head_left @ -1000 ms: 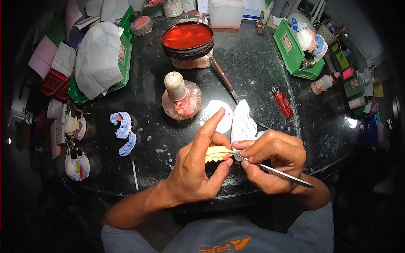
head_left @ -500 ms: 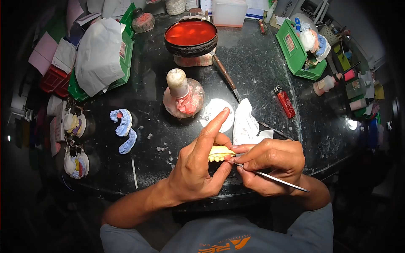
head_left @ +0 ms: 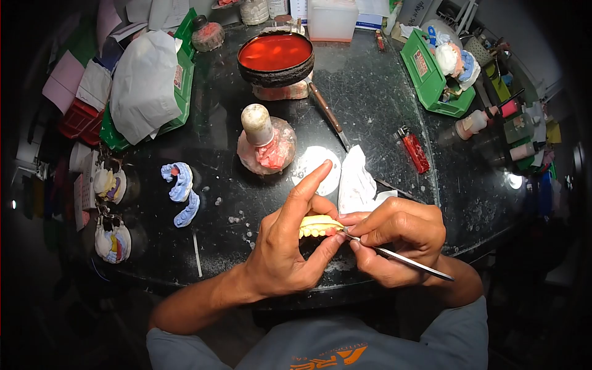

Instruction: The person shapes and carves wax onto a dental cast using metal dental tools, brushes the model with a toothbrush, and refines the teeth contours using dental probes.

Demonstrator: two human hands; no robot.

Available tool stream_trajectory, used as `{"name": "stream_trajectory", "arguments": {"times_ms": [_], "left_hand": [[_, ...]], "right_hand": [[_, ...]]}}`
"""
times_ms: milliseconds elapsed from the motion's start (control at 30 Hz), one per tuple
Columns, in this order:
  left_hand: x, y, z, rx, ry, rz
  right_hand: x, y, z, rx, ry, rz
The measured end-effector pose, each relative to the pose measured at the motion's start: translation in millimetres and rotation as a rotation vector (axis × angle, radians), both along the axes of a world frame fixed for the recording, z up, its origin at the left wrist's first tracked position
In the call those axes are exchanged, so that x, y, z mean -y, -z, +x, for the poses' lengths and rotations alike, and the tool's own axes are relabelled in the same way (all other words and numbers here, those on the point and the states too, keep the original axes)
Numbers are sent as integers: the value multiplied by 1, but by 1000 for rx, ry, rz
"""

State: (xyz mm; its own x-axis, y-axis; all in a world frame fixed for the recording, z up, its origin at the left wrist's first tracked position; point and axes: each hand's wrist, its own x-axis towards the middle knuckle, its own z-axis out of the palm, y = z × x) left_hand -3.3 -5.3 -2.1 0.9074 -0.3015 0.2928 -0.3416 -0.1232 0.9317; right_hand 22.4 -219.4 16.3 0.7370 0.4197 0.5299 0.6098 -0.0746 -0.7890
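A yellow dental model (head_left: 316, 226) with a row of teeth and a bit of pink at its right end is gripped by my left hand (head_left: 290, 246), whose index finger points up and away. My right hand (head_left: 401, 240) pinches a thin metal tool (head_left: 416, 264); its tip meets the model's right end beside my left thumb. The tool's handle slants down to the right. Just beyond the hands lie a white cloth (head_left: 356, 182) and a round white disc (head_left: 317, 172).
A glass burner (head_left: 266, 145), a pan of red wax (head_left: 275, 58) and a brown-handled knife (head_left: 328, 110) stand farther back. Blue models (head_left: 179, 185) lie left, a red lighter (head_left: 415, 151) right. Green bins (head_left: 430, 77) flank the table.
The metal tool has turned slightly in my right hand, its handle end now a little lower. My left hand keeps its hold on the model. The whole view has shifted slightly.
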Motion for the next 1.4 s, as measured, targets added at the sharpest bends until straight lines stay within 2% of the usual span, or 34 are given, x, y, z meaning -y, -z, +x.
{"name": "stream_trajectory", "arguments": {"times_ms": [433, 733, 833, 1000, 1100, 1233, 1333, 1400], "left_hand": [[-1, -2, 2, 55, -13, 104], [-11, -8, 11, -105, 70, 66], [-11, -5, 12, -119, 43, 39], [-11, -3, 12, -151, 7, 48], [-12, -7, 14, -144, 24, 105], [-14, -7, 14, -89, 80, 208], [-12, 0, 13, -87, 28, 220], [-11, -5, 14, -35, -6, 250]], "right_hand": [[2, -3, 1, -31, -11, -1], [3, -2, 8, -91, -102, 11], [12, -6, 11, -278, -247, 111], [21, -16, 11, -548, -238, 369], [24, -12, 18, -397, -98, 284], [27, -8, 30, 3, 106, -146], [26, -9, 26, -34, 132, -256], [26, -4, 30, 39, 124, -216]]}}
